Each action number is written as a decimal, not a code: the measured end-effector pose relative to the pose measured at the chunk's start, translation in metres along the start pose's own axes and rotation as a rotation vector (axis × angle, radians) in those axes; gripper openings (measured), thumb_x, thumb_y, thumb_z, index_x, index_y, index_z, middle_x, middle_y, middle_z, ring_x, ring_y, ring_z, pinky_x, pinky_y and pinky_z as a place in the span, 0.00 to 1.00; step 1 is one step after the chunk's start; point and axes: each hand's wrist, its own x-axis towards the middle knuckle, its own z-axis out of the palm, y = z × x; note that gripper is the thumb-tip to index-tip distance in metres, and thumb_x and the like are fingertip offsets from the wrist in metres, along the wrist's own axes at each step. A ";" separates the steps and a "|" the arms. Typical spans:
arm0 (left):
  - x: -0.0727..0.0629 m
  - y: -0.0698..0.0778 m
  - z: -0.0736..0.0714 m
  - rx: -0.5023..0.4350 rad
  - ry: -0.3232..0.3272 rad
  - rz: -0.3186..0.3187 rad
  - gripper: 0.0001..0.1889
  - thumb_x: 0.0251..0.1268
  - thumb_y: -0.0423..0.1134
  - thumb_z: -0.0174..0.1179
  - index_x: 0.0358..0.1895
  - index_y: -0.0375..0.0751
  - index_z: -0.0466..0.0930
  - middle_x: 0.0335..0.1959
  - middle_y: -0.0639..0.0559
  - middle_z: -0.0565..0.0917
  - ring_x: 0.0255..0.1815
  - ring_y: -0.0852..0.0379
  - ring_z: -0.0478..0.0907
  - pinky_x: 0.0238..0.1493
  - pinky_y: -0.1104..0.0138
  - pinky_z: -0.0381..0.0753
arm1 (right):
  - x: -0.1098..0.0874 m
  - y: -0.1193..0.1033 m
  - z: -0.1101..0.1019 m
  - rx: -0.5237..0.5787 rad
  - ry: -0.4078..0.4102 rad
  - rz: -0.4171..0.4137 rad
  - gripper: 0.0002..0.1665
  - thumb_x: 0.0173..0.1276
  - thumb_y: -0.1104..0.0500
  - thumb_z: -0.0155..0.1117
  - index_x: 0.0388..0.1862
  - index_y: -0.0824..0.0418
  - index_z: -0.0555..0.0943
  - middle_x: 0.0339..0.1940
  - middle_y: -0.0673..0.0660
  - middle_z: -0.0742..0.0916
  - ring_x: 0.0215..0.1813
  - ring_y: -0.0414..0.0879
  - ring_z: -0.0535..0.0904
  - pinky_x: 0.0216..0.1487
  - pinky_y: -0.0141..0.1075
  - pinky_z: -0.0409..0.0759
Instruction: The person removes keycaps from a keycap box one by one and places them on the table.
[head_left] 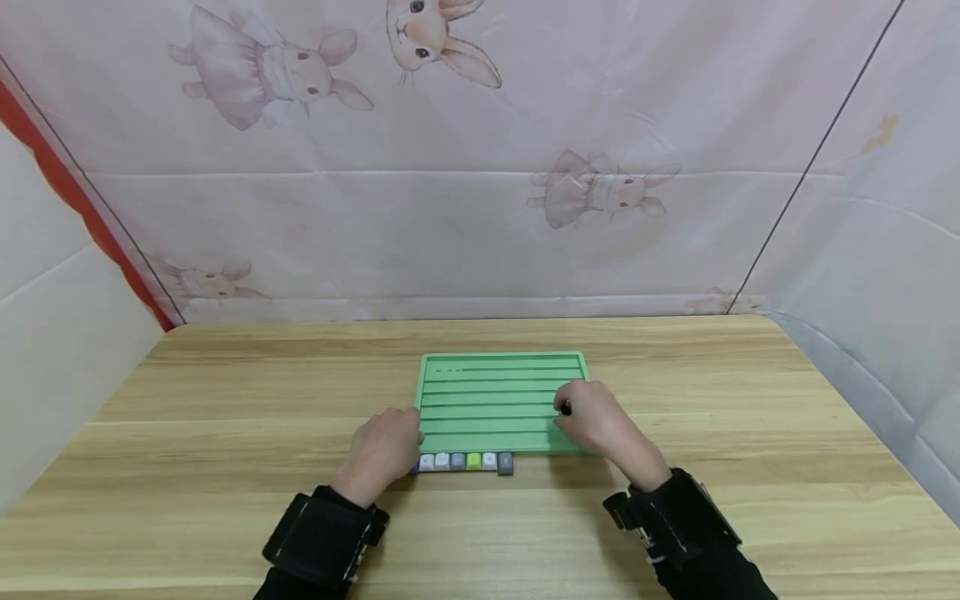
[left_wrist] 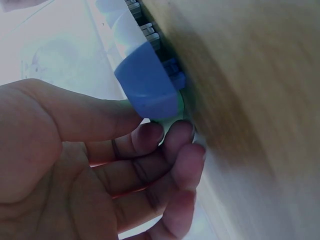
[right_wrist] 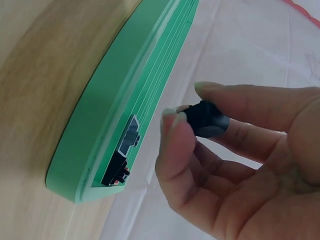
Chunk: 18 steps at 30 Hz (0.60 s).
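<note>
"What do we have in our right hand [head_left: 592,417]?"

"A dark keycap [right_wrist: 207,120], pinched between thumb and fingertips, over the right end of the green tray [head_left: 502,355] and apart from it."

"How do we expect it to handle?"

"Light and stiff, we judge, probably hard plastic. Its smooth faces may slip, so we do best to hold it by opposite sides and spare the underside, likely its most delicate part."

"And our left hand [head_left: 381,446]?"

"The thumb touches the blue keycap [left_wrist: 147,82] at the left end of the row of keycaps [head_left: 458,462], along the tray's near edge. Its fingers bend close by; we cannot tell whether they pinch it."

"Do we see anything in the tray?"

"A black piece [right_wrist: 115,169] and a grey piece [right_wrist: 131,138], side by side near one corner."
</note>
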 end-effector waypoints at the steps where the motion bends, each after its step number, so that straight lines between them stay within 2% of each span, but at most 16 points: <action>1: 0.000 0.000 0.000 0.001 0.003 0.001 0.05 0.62 0.31 0.55 0.30 0.32 0.75 0.18 0.48 0.71 0.18 0.55 0.67 0.17 0.68 0.66 | 0.000 -0.001 0.000 0.000 -0.001 0.000 0.10 0.56 0.69 0.64 0.38 0.71 0.81 0.38 0.63 0.84 0.36 0.48 0.79 0.35 0.39 0.77; 10: 0.000 0.001 0.000 0.002 0.004 0.001 0.05 0.62 0.31 0.55 0.30 0.31 0.75 0.18 0.48 0.70 0.18 0.55 0.67 0.17 0.68 0.66 | -0.003 -0.009 0.003 -0.008 -0.018 0.000 0.11 0.55 0.69 0.65 0.37 0.72 0.80 0.37 0.62 0.83 0.37 0.49 0.78 0.36 0.39 0.77; 13: 0.000 0.001 -0.001 0.000 0.002 0.000 0.05 0.62 0.31 0.55 0.31 0.31 0.75 0.18 0.48 0.71 0.18 0.55 0.67 0.17 0.68 0.66 | -0.004 -0.013 0.005 -0.006 -0.019 0.005 0.11 0.54 0.69 0.65 0.37 0.72 0.79 0.34 0.61 0.83 0.32 0.47 0.76 0.32 0.37 0.76; 18: 0.000 0.001 0.000 0.005 -0.003 -0.001 0.05 0.62 0.31 0.55 0.31 0.31 0.75 0.19 0.48 0.71 0.18 0.55 0.68 0.17 0.68 0.66 | -0.005 -0.018 0.008 0.011 -0.016 0.004 0.06 0.54 0.68 0.65 0.29 0.69 0.76 0.23 0.55 0.78 0.23 0.43 0.71 0.23 0.32 0.71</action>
